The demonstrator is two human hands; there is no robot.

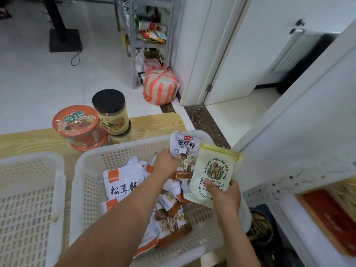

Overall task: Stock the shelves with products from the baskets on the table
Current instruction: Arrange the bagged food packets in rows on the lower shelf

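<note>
White slotted basket (77,189), holding white mushroom-print pouches (123,182) lying flat and overlapping, one white pouch (183,145) lifted upright at the far rim, pale green pouch (212,170) held upright over the right side, second white basket (28,157) just left, metal shelf unit (148,42) well beyond, partly stocked.

A white mushroom pouch (183,145) is gripped by the left hand (166,161) over the white lattice basket (90,189), in which more white and orange pouches (121,182) are piled. A pale green pouch (213,168) is held upright by the right hand (225,195), just beside the first. Behind the basket, a red bowl (77,124) and a black-lidded jar (110,110) are set side by side on the wooden table (154,122). A second basket (28,189) is seen at the left, and a stocked shelf unit (152,35) on the floor beyond.
</note>
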